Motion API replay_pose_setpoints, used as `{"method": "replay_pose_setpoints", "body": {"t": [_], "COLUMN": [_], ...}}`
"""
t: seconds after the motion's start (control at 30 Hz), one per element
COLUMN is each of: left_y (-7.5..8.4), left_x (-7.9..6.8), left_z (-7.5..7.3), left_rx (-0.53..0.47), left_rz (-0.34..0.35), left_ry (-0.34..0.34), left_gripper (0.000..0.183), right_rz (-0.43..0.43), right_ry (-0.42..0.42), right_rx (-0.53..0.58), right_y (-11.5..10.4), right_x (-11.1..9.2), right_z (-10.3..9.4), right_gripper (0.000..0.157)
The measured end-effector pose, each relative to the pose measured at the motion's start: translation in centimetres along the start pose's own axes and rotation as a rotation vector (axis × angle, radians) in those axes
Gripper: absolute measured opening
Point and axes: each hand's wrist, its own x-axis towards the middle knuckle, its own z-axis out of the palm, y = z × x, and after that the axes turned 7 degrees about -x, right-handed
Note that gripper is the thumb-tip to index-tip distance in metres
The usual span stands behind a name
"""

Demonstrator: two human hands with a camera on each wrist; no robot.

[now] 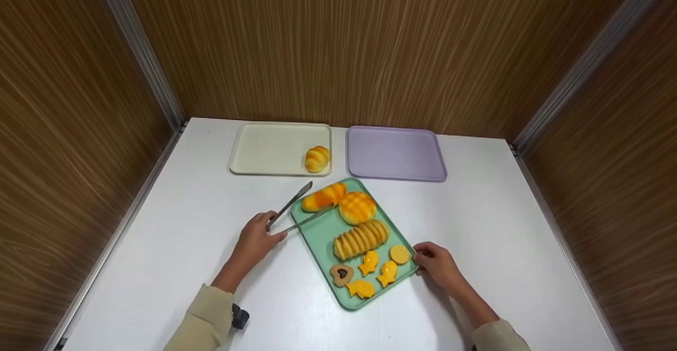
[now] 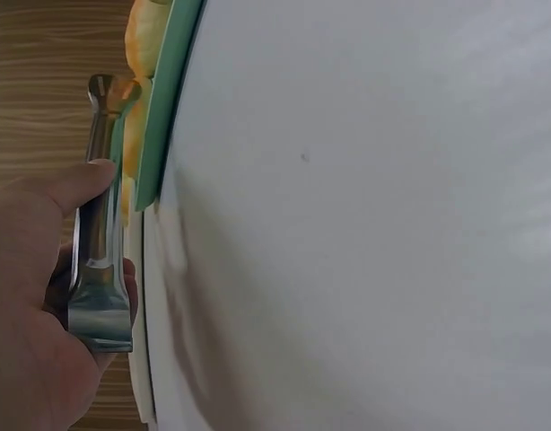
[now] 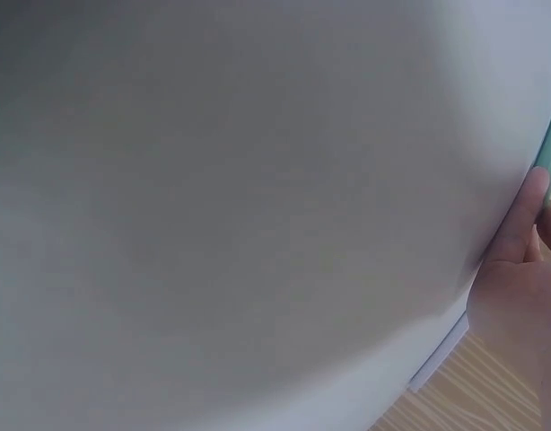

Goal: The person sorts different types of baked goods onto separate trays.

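Observation:
My left hand (image 1: 257, 239) holds metal tongs (image 2: 100, 224) between thumb and fingers. The tongs' arms are spread, with the tips around the near end of a long orange-striped bread roll (image 1: 323, 197) on the green tray (image 1: 323, 245). A round bread with a grid pattern (image 1: 357, 208) and a ridged loaf (image 1: 362, 239) lie beside it. Several fish-shaped biscuits (image 1: 388, 271), a round biscuit (image 1: 399, 255) and a heart-shaped cookie (image 1: 341, 274) fill the near end. My right hand (image 1: 438, 266) pinches the tray's right corner. The tray sits at an angle.
Behind the green tray lie a cream tray (image 1: 270, 147) with a small croissant-like bread (image 1: 317, 159) at its right corner and a purple tray (image 1: 395, 153). Wood-grain panels (image 1: 338, 49) enclose the white table (image 1: 174, 224) at the back and sides.

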Motion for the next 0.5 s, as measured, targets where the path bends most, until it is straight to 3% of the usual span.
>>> {"method": "replay_pose_setpoints", "body": {"t": [0.5], "left_y": [-0.31], "left_x": [-0.43], "left_z": [-0.17], "left_rx": [0.012], "left_rz": [0.044], "left_ry": [-0.022], "left_gripper": [0.044], "right_rz": [-0.020], "right_ry": [0.013], "right_rx": [0.003], "right_y": [-0.11], "right_x": [-0.04], "right_z": [0.05], "right_gripper": [0.022]}}
